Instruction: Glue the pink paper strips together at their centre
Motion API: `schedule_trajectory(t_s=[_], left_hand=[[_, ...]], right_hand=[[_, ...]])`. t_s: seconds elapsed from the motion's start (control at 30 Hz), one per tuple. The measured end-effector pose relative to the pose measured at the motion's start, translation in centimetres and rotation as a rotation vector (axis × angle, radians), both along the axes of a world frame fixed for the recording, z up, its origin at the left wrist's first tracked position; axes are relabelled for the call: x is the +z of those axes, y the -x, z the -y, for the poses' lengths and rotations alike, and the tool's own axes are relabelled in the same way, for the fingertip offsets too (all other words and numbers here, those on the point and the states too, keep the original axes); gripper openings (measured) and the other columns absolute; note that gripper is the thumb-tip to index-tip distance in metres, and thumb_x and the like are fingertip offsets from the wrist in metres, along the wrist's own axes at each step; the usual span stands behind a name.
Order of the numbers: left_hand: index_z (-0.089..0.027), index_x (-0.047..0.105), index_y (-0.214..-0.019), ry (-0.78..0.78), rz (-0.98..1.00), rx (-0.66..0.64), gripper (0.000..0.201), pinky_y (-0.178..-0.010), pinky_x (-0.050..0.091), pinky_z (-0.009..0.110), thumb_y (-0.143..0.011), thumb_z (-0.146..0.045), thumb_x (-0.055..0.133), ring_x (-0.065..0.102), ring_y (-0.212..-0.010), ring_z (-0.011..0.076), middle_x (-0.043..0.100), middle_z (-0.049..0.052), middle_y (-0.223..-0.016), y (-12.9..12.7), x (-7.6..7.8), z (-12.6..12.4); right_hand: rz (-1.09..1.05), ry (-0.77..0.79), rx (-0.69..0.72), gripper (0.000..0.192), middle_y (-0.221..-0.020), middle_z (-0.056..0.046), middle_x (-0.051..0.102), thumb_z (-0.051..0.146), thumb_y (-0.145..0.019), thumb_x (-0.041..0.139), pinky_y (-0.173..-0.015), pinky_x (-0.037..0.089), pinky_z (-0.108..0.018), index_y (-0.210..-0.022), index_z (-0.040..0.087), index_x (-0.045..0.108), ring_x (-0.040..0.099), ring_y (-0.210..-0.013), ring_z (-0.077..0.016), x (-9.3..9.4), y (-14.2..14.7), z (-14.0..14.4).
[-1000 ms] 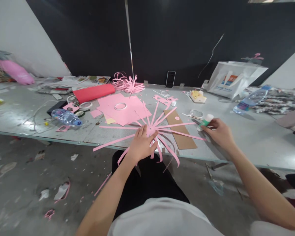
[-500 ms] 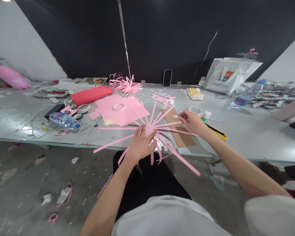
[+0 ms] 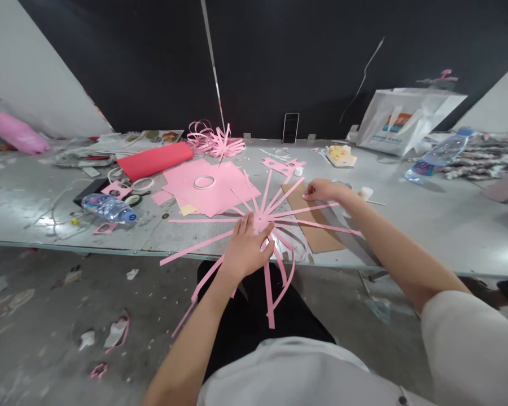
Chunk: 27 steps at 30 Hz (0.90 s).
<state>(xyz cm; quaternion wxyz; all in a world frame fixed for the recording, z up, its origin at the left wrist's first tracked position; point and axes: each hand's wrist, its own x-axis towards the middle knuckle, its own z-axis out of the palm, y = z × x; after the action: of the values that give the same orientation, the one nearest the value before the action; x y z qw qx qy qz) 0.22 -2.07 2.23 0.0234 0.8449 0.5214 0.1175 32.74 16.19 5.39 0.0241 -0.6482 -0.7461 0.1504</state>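
Note:
My left hand (image 3: 249, 243) lies with fingers spread on the centre of a star of pink paper strips (image 3: 260, 221), holding nothing. The strips fan out over the table, and several hang past its front edge. To the right, my right hand (image 3: 324, 190) has its fingertips pinched together over the brown cardboard piece (image 3: 322, 235). The fingertips cover the spot where a small pink paper disc lay, and the disc itself is hidden. Some strips cross the cardboard. Just beyond my right wrist is a glue bottle with a white cap (image 3: 366, 194), partly hidden by the arm.
Pink paper sheets (image 3: 228, 192) with a tape ring (image 3: 204, 181) lie behind left. A red roll (image 3: 156, 159), a water bottle (image 3: 109, 207) and curled pink strips (image 3: 220, 142) are also left. A phone (image 3: 290, 128) leans on the dark wall; a white bag (image 3: 406, 124) stands right.
My right hand has moved onto the small pink disc, which is now covered. The strip star has turned slightly under my left hand, and a long front-right strip now hangs down in front.

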Motion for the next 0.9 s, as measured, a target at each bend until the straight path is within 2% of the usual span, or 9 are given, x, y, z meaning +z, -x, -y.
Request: schedule_trajectory(t_s=[0.1,0.23,0.43,0.53,0.63,0.77,0.9], left_hand=[[-0.038,0.05,-0.165,-0.011,-0.006,0.004,0.055,-0.134,0.026,0.062,-0.111,-0.047,0.049,0.028,-0.165,0.0421,0.035,0.011,-0.177,-0.1,0.0,0.0],[-0.037,0.051,-0.165,-0.03,0.006,-0.002,0.054,-0.134,0.026,0.06,-0.111,-0.045,0.048,0.028,-0.166,0.0408,0.036,0.011,-0.177,-0.1,-0.2,0.0],[-0.036,0.054,-0.163,-0.042,0.019,-0.004,0.053,-0.134,0.027,0.06,-0.11,-0.045,0.05,0.029,-0.165,0.041,0.036,0.011,-0.176,-0.1,-0.2,0.0],[-0.036,0.054,-0.163,-0.047,0.018,-0.002,0.054,-0.134,0.027,0.06,-0.109,-0.043,0.053,0.031,-0.164,0.0408,0.037,0.011,-0.177,-0.1,-0.1,0.1],[-0.036,0.054,-0.163,-0.039,0.018,-0.005,0.055,-0.134,0.026,0.059,-0.109,-0.043,0.054,0.03,-0.165,0.04,0.037,0.01,-0.177,-0.1,0.0,0.1],[-0.036,0.053,-0.163,-0.033,0.024,-0.005,0.054,-0.135,0.025,0.058,-0.11,-0.044,0.051,0.029,-0.166,0.0384,0.038,0.01,-0.176,-0.2,0.0,0.2],[-0.037,0.055,-0.162,-0.038,0.029,0.002,0.054,-0.134,0.028,0.059,-0.109,-0.044,0.054,0.031,-0.164,0.0391,0.037,0.009,-0.176,-0.2,0.1,0.3]], right_hand=[[-0.07,0.056,0.026,0.026,-0.092,-0.007,0.08,0.045,-0.084,0.081,-0.071,0.048,-0.031,-0.085,0.02,0.075,0.072,-0.085,-0.0246,-0.1,-0.4,-0.2],[-0.175,0.027,0.005,0.036,-0.101,-0.008,0.08,0.044,-0.076,0.088,-0.074,0.05,-0.03,-0.099,0.02,0.073,0.072,-0.088,-0.0242,0.0,-0.4,-0.1],[-0.186,0.116,0.028,0.028,-0.084,-0.005,0.076,0.045,-0.08,0.086,-0.073,0.047,-0.031,-0.078,0.02,0.075,0.067,-0.082,-0.0221,0.8,0.0,0.3],[-0.227,0.069,-0.005,0.031,-0.08,-0.004,0.076,0.048,-0.077,0.088,-0.07,0.046,-0.031,-0.075,0.02,0.077,0.066,-0.078,-0.0209,1.1,0.3,0.7],[-0.303,-0.026,-0.017,0.027,-0.081,-0.004,0.078,0.048,-0.079,0.088,-0.072,0.048,-0.031,-0.081,0.021,0.082,0.067,-0.078,-0.0209,1.7,0.8,1.4],[-0.386,-0.097,0.039,0.023,-0.079,-0.003,0.08,0.043,-0.08,0.087,-0.07,0.049,-0.032,-0.088,0.022,0.086,0.069,-0.076,-0.0219,3.3,2.6,2.8],[-0.526,-0.026,0.191,0.028,-0.074,-0.004,0.079,0.046,-0.077,0.09,-0.065,0.051,-0.032,-0.087,0.022,0.083,0.073,-0.07,-0.0223,4.5,6.1,4.7]])
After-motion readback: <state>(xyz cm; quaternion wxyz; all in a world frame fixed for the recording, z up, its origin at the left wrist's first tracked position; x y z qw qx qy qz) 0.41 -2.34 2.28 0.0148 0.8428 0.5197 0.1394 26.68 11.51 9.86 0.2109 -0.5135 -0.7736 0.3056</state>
